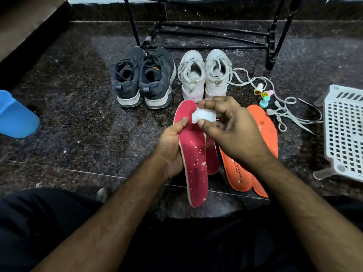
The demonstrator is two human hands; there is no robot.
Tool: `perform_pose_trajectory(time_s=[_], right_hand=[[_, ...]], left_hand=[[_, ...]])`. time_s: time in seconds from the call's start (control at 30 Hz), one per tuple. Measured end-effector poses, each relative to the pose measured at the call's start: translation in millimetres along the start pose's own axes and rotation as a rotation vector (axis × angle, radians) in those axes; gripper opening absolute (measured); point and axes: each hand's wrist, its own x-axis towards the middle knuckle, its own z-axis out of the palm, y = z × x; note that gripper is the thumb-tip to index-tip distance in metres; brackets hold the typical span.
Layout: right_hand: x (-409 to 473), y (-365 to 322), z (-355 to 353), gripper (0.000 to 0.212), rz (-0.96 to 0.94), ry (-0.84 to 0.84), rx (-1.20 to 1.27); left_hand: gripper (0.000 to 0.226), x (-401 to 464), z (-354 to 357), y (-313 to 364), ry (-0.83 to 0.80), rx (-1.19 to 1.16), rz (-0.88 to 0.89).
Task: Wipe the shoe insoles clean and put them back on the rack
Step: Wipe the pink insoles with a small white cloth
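My left hand (pixel 172 148) grips a pink insole (pixel 193 154) by its left edge, lifted off the floor and speckled with white bits. My right hand (pixel 229 130) pinches a small white wad of tissue (pixel 203 115) just over the insole's toe end. A second pink insole (pixel 212 156) lies partly hidden beneath the first. Two orange insoles (pixel 265 126) lie on the floor to the right, partly covered by my right forearm. The black metal shoe rack (pixel 206 36) stands at the back.
A dark grey pair of sneakers (pixel 143 77) and a white pair (pixel 204 75) stand before the rack. Loose white laces (pixel 284 112) and small coloured caps (pixel 263 95) lie at right, beside a white plastic basket (pixel 343 130). A blue object (pixel 15 114) is at left.
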Motion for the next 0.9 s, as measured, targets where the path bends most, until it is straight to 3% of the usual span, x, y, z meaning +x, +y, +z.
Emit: perform_pose_trajectory(time_s=[0.1, 0.27, 0.47, 0.53, 0.6, 0.67, 0.73, 0.8, 0.9], right_hand=[[0.7, 9.2, 2.0, 0.023, -0.068, -0.011, -0.292], [2.9, 9.5, 6.2, 0.016, -0.165, 0.111, -0.442], [-7.6, 4.7, 40.5, 0.011, -0.335, -0.176, -0.728], [-14.9, 0.0, 43.4, 0.013, -0.293, -0.270, -0.708], [-18.5, -2.4, 33.9, 0.013, -0.253, -0.252, -0.570], [-16.6, -1.7, 19.6, 0.011, -0.253, -0.062, -0.450], [-8.3, 2.0, 13.2, 0.013, -0.275, 0.092, -0.491], [-1.7, 6.7, 19.6, 0.017, -0.281, 0.069, -0.560], [-5.0, 7.3, 34.8, 0.023, -0.300, -0.077, -0.543]], left_hand=[[0.056, 0.4, 0.9, -0.1, 0.000, -0.008, -0.007], [0.057, 1.1, 1.7, -1.5, -0.017, 0.051, 0.004], [0.077, 8.8, -12.1, -0.8, 0.036, 0.028, -0.051], [0.080, 9.0, -14.6, 3.9, 0.031, 0.019, -0.061], [0.076, 10.4, -15.1, 5.6, 0.028, 0.005, -0.035], [0.069, 10.0, -12.2, 2.2, 0.001, 0.008, -0.028], [0.061, 9.5, -8.9, -3.2, -0.052, 0.013, -0.049], [0.055, 7.8, -7.0, -4.5, -0.077, 0.007, -0.065], [0.064, 6.8, -12.6, 1.8, -0.049, 0.007, -0.072]])
